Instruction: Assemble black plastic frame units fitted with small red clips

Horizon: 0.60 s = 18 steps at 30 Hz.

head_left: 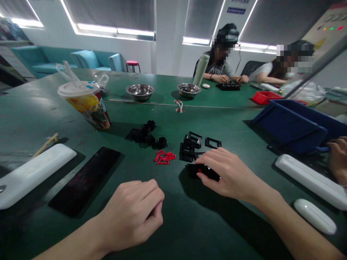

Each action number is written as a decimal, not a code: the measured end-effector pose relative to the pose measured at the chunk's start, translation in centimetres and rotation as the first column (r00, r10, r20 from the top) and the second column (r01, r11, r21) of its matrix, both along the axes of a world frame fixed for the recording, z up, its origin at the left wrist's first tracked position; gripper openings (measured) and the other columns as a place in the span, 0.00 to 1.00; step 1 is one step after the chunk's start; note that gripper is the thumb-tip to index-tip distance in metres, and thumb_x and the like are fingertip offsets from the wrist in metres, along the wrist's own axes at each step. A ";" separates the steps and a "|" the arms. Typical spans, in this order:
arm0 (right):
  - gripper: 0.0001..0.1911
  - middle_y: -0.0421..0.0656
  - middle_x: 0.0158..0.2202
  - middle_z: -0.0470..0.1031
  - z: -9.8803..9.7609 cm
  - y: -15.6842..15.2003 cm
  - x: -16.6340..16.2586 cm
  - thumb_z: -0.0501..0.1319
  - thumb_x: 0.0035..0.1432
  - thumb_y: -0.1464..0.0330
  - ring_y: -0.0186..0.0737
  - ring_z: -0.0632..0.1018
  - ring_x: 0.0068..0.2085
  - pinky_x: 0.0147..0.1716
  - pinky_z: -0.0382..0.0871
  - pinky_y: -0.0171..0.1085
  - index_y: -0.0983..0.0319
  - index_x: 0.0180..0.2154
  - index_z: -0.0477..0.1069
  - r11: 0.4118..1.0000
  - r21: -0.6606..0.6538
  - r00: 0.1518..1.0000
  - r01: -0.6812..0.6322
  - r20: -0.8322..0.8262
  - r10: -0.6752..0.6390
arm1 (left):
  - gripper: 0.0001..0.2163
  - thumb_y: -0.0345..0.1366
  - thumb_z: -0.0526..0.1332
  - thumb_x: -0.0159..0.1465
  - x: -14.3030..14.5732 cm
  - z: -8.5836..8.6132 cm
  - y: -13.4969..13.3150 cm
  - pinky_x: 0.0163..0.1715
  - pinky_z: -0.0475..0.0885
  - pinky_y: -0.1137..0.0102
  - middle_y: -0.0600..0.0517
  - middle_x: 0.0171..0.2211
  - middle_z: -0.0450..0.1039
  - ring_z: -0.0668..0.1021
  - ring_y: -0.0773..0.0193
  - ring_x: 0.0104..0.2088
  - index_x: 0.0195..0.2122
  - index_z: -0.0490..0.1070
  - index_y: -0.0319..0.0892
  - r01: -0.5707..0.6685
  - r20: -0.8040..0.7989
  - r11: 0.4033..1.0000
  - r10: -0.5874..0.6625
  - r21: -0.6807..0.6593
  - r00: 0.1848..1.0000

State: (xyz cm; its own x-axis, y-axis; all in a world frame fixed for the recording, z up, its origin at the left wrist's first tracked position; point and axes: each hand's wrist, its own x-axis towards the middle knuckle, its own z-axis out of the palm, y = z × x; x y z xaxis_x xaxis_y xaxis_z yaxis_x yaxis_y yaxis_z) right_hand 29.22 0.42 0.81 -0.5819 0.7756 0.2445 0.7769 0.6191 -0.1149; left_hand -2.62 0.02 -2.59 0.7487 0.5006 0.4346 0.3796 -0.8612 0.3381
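My right hand (226,169) grips a glossy black plastic part (207,171) low over the table, its thumb and fingers on either side. A small red spot shows on that part. My left hand (138,207) is curled closed above the tabletop; its fingertips are turned away, so anything inside is hidden. Between and beyond the hands lie a small pile of red plastic frames (165,157), several black rectangular frames (188,148) and a cluster of small black blocks (145,133).
A dark phone (86,180) and white device (38,175) lie left, behind them a drink cup (86,103). Metal bowls (140,92) stand farther back. On the right are a blue bin (292,117), white objects (311,180) and another person's hand (338,159). Two people sit opposite.
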 end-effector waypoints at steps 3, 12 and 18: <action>0.09 0.47 0.41 0.81 0.0 0.1 0.1 0.62 0.70 0.66 0.47 0.79 0.41 0.42 0.68 0.45 0.61 0.49 0.75 1.000 0.001 1.000 -0.003 0.005 0.003 | 0.08 0.27 0.55 0.71 0.0 0.0 0.0 0.28 0.58 0.64 0.54 0.30 0.68 0.68 0.62 0.28 0.35 0.69 0.43 0.000 -0.002 1.000 0.000 0.006 1.000; 0.09 0.47 0.41 0.81 0.1 -0.1 0.1 0.62 0.70 0.66 0.47 0.79 0.40 0.41 0.67 0.45 0.61 0.49 0.75 1.000 0.007 1.000 -0.013 0.003 0.013 | 0.08 0.28 0.55 0.72 0.0 -0.2 0.0 0.29 0.58 0.64 0.53 0.31 0.69 0.68 0.62 0.28 0.36 0.69 0.43 -0.002 -0.020 1.000 0.002 -0.007 1.000; 0.09 0.46 0.41 0.80 0.1 -0.1 0.0 0.62 0.70 0.66 0.47 0.79 0.40 0.41 0.67 0.45 0.62 0.49 0.75 1.000 -0.004 1.000 -0.009 0.005 0.009 | 0.08 0.27 0.55 0.72 0.0 -0.2 0.0 0.29 0.58 0.64 0.54 0.31 0.68 0.68 0.62 0.28 0.36 0.69 0.43 -0.003 -0.021 1.000 0.002 -0.009 1.000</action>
State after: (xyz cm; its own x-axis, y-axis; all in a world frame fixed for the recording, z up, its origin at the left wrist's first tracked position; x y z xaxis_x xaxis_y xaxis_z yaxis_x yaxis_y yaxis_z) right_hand 29.26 0.37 0.90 -0.5904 0.7711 0.2384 0.7715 0.6259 -0.1140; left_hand -2.66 0.06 -2.81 0.7564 0.5062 0.4144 0.3889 -0.8573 0.3374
